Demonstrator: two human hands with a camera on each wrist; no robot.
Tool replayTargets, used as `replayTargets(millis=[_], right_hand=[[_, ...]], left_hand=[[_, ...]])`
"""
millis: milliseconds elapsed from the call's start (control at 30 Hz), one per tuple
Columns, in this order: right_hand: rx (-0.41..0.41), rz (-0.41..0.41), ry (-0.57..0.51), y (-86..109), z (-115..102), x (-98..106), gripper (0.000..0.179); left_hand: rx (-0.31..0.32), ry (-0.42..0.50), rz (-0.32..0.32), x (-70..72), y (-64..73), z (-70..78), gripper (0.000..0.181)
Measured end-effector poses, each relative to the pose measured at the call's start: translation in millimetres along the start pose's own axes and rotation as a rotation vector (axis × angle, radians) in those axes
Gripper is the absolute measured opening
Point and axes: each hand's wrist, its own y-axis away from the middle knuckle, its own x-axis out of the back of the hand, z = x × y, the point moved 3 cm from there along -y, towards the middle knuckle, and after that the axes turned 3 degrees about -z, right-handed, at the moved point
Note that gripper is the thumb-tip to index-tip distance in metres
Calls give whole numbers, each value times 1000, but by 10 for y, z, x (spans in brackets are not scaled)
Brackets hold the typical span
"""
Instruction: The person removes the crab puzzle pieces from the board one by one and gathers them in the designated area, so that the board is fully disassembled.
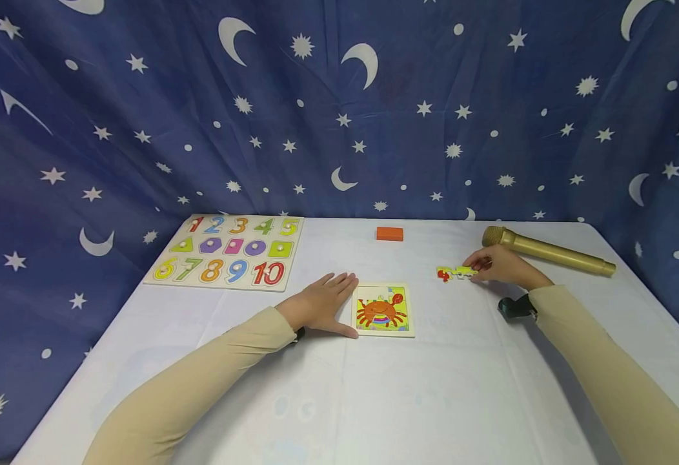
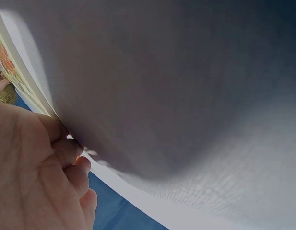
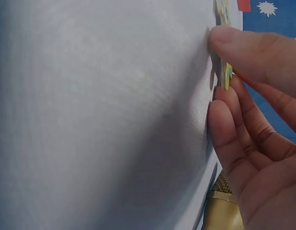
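A small square crab jigsaw puzzle point(image 1: 381, 314) lies in its pale wooden frame near the middle of the table. Its upper left part shows bare board. My left hand point(image 1: 323, 302) rests against the frame's left edge, fingers extended and thumb spread toward the near corner. To the right, my right hand point(image 1: 503, 266) pinches a yellow-green puzzle piece point(image 1: 464, 272) between thumb and fingers, low at the tabletop. A red-and-yellow puzzle piece point(image 1: 443, 274) lies just left of it. The right wrist view shows the thumb over the thin edge of the piece point(image 3: 226, 79).
A number-and-shape peg board point(image 1: 223, 252) lies at the back left. An orange block point(image 1: 389, 234) sits at the back middle. Behind my right hand is a gold microphone point(image 1: 551, 250). A blue star-and-moon curtain point(image 1: 328, 129) hangs along the table's back edge.
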Motion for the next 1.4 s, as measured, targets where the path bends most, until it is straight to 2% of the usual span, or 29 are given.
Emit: replayTargets(millis=[733, 900, 1000, 1133, 1233, 1400], right_hand=[[-23, -26, 12, 2, -3, -3, 32], [-35, -9, -49, 39, -58, 25, 38], [-24, 18, -84, 72, -191, 48, 42], [84, 31, -92, 80, -508, 5, 42], [177, 3, -115, 52, -761, -95, 42], [242, -67, -131, -17, -1060, -324, 41]], left_hand=[[-1, -18, 9, -29, -32, -21, 111], [-1, -16, 5, -37, -41, -28, 111], [-1, -16, 3, -40, -43, -27, 111], [3, -21, 8, -45, -42, -28, 111], [2, -20, 16, -42, -41, -26, 111], [-4, -23, 20, -42, -44, -21, 111]])
